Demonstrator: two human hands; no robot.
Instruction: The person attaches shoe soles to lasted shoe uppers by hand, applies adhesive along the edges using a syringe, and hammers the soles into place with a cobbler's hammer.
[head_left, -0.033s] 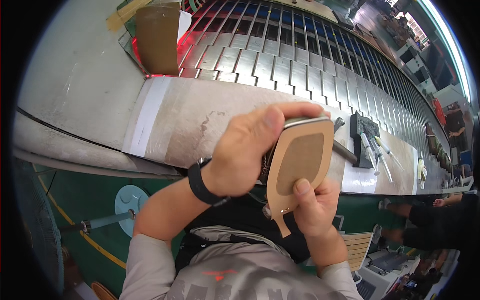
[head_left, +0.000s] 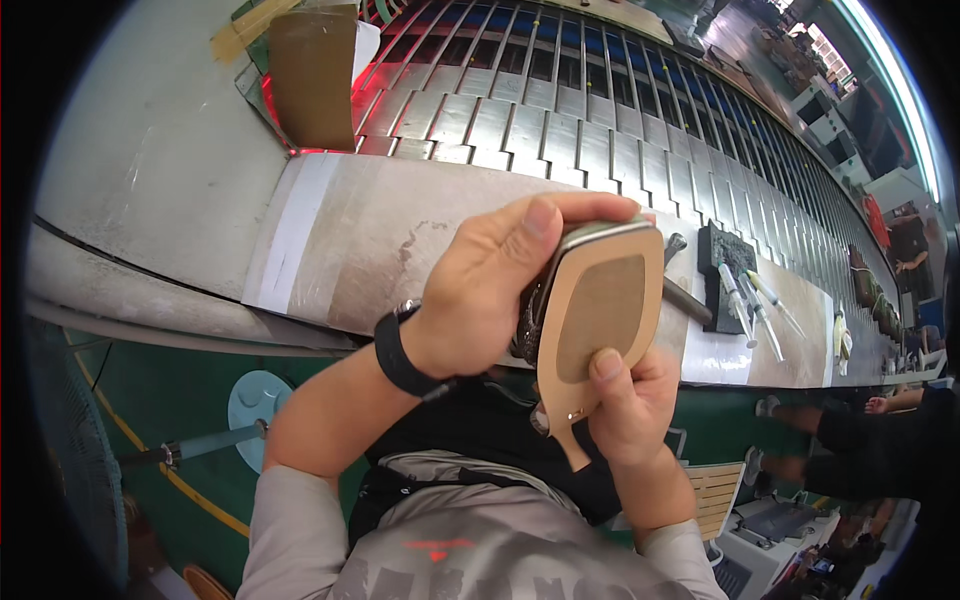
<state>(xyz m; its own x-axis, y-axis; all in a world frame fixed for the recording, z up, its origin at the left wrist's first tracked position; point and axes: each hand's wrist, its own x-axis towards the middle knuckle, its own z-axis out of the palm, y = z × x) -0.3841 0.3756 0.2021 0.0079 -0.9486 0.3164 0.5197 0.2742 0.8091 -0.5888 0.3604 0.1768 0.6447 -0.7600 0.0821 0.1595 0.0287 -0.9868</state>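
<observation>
A shoe is held up between my hands, its tan sole (head_left: 609, 335) facing me. The sole has a darker brown patch in its middle and narrows to a thin tail at the lower end. Part of the dark, shiny upper shows along its left side. My left hand (head_left: 480, 280), with a black band at the wrist, is closed round the far end, its fingers lying over the toe edge. Lower down, my right hand (head_left: 635, 410) grips the shoe with its thumb pressed flat on the sole. The fingers behind it are mostly hidden.
Ahead runs a conveyor of metal slats (head_left: 520, 130). On the bench (head_left: 370, 240), a dark block (head_left: 715, 265) lies with several syringes (head_left: 762, 315) and a metal tool (head_left: 688, 298). A brown board (head_left: 315, 85) stands at far left. A blue stool (head_left: 258, 405) is below left.
The shoe has tilted slightly, and its tail has swung a little to the right. Both hands keep their hold, the left one shifting slightly upward.
</observation>
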